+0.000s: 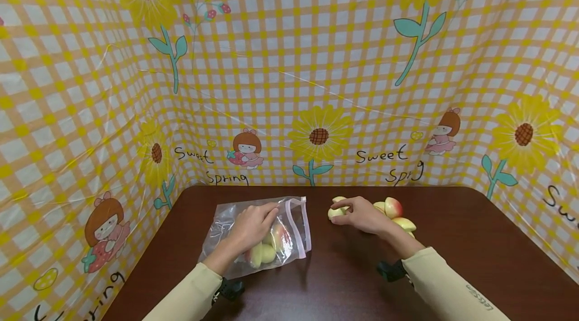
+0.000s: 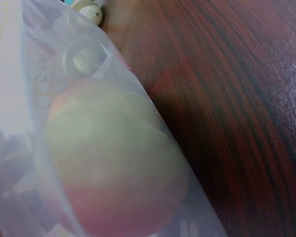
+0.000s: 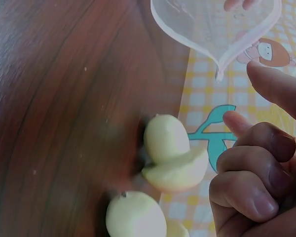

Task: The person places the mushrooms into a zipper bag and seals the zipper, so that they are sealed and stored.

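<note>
A clear zip-seal bag [image 1: 221, 230] with several yellow-green, red-blushed fruits [image 1: 268, 253] inside lies on the left of the table, its mouth facing right. My left hand [image 1: 251, 225] is over the bag and grips its upper layer near the mouth; the fingertips show through the plastic in the right wrist view. Two pale yellow fruits, a rounded one [image 3: 166, 138] and a curved one [image 3: 180, 170], lie together right of the bag. Over them reaches my right hand [image 1: 362, 214], thumb and index finger apart, its other fingers bent, holding nothing.
More fruits, one with a red side [image 1: 393, 207] and a yellow one [image 1: 404, 223], lie beyond and right of my right hand. The dark wooden table [image 1: 316, 286] is bordered behind and at both sides by a checked, flower-printed cloth [image 1: 280, 85].
</note>
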Demonstrator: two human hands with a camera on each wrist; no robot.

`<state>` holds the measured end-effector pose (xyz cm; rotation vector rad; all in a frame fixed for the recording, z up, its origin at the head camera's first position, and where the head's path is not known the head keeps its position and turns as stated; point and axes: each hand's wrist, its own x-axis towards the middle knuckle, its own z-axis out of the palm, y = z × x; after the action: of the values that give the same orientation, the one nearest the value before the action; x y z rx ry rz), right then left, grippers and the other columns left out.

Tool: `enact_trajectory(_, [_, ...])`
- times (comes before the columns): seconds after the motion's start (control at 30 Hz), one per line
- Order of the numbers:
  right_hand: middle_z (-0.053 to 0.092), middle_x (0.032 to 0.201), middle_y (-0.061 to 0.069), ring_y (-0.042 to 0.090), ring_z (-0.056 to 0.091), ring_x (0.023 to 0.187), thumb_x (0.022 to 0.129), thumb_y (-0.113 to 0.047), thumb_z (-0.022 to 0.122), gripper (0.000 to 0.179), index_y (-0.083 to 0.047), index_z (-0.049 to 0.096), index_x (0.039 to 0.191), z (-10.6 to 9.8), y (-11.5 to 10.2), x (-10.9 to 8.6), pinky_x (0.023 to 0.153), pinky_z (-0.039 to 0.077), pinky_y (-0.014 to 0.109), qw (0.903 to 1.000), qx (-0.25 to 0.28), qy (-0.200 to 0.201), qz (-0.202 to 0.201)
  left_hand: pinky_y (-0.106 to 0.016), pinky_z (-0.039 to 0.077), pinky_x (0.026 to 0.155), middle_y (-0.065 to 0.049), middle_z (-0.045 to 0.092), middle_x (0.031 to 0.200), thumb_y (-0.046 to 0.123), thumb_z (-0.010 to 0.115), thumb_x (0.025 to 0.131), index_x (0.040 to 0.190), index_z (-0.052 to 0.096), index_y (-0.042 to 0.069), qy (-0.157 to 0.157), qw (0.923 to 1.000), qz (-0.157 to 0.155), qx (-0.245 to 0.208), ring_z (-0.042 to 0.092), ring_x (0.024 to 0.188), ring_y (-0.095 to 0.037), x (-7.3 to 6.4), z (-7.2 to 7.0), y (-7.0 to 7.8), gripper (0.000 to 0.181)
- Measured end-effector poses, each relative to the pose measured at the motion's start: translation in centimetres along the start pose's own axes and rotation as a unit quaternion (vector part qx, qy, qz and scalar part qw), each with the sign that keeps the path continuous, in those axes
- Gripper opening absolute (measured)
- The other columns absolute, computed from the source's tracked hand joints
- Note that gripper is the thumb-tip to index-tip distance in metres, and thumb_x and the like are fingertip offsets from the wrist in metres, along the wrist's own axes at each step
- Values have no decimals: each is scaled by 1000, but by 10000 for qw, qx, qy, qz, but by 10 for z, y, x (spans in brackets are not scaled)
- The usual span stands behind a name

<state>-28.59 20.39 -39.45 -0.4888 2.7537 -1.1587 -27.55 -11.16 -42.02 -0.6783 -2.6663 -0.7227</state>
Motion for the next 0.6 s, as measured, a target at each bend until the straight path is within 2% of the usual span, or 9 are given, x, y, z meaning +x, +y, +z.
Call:
enact_trajectory(0.13, [35, 59, -6, 9, 31, 50, 89, -25, 76, 47, 1, 66, 127, -6, 4, -6, 50, 30, 24, 9998, 181, -42, 23, -46, 55, 77, -1, 75, 103, 31, 50, 106, 126, 71, 20, 14, 10000, -5, 19, 67, 84, -17, -1, 1, 1, 31])
enact_trajectory(0.23, [34, 61, -5, 8, 26, 51, 89, -27, 76, 50, 2, 65, 129, -12, 6, -9, 50, 27, 24, 9999, 134, -7, 21, -47, 55, 77, -1, 75, 105, 31, 50, 106, 125, 71, 20, 39, 10000, -9, 19, 68, 85, -17, -3, 1, 0, 31])
enact_trajectory(0.3, [41, 67, -1, 11, 32, 57, 90, -30, 76, 52, 1, 65, 130, -17, 7, -12, 57, 31, 26, 10000, 36, -3, 44, -47, 55, 77, -1, 75, 106, 31, 49, 106, 125, 71, 20, 47, 10000, 0, 6, 69, 87, -18, -3, 1, 0, 31])
enact_trajectory(0.37, [58, 82, 7, 19, 52, 69, 91, -32, 74, 52, 0, 64, 131, -21, 9, -16, 66, 41, 31, 10000, 0, -39, 58, -49, 55, 78, -2, 75, 107, 31, 49, 106, 125, 71, 20, 72, 10000, 12, 12, 71, 90, -20, -3, 1, 0, 31])
enact_trajectory(0.4, [64, 94, 12, 27, 61, 82, 92, -32, 73, 52, -1, 63, 132, -23, 10, -18, 72, 46, 34, 10000, -10, -64, 64, -49, 55, 77, -2, 75, 106, 31, 49, 106, 125, 71, 20, 73, 10000, 20, 7, 71, 90, -20, -3, 1, -1, 31])
enact_trajectory(0.43, [66, 110, 16, 36, 64, 98, 92, -33, 73, 52, -2, 63, 133, -24, 12, -20, 79, 49, 39, 9999, -9, -71, 87, -49, 55, 77, -2, 75, 106, 31, 49, 107, 125, 71, 20, 74, 10000, 27, 12, 71, 90, -20, -3, 2, -1, 31])
enact_trajectory(0.47, [66, 115, 20, 44, 60, 114, 93, -33, 72, 52, -2, 63, 134, -26, 13, -22, 81, 49, 41, 9999, 18, -88, 118, -49, 55, 77, -2, 75, 106, 31, 49, 106, 125, 71, 20, 79, 10000, 35, 17, 71, 90, -20, -3, 2, -1, 31])
enact_trajectory(0.53, [68, 101, 18, 44, 64, 105, 93, -34, 72, 52, -3, 62, 135, -29, 16, -24, 74, 51, 39, 9997, 64, -93, 209, -48, 55, 77, -1, 75, 105, 32, 49, 107, 124, 71, 21, 83, 9999, 44, 37, 71, 90, -21, -2, 2, -1, 31])
enact_trajectory(0.6, [58, 72, 7, 33, 62, 71, 92, -36, 72, 53, -5, 63, 134, -32, 18, -27, 58, 46, 33, 9994, 47, -68, 337, -48, 55, 77, -1, 75, 105, 32, 48, 107, 124, 71, 21, 71, 10000, 44, 42, 71, 91, -20, -2, 3, -2, 31])
